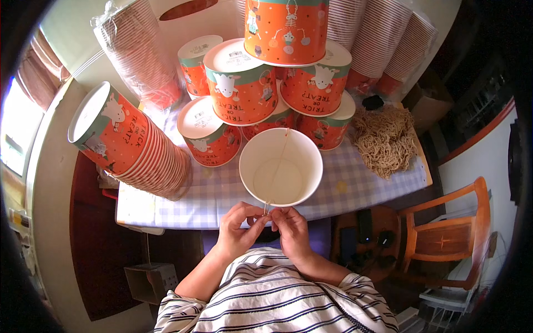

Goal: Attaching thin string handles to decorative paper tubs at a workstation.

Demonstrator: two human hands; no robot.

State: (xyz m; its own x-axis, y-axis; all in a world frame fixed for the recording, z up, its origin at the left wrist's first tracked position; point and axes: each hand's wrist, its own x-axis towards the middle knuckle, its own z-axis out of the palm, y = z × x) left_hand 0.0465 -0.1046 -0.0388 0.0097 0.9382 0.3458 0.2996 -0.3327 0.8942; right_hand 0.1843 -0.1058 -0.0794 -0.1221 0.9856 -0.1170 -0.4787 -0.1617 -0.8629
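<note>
A white-lined paper bucket stands upright with its mouth facing me, near the front edge of the table. A thin tan cord runs from its far rim across the mouth to the near rim. My left hand and my right hand meet just in front of that near rim. Both are closed, fingertips pinching the cord's end, where a small loop shows. Fingers partly hide the cord there, so I cannot make out a knot.
Behind the bucket, upside-down orange buckets form a pyramid. A nested stack of buckets stands at left; wrapped stacks are farther back. A heap of tan cords lies right on the checked tablecloth. A wooden chair is at right.
</note>
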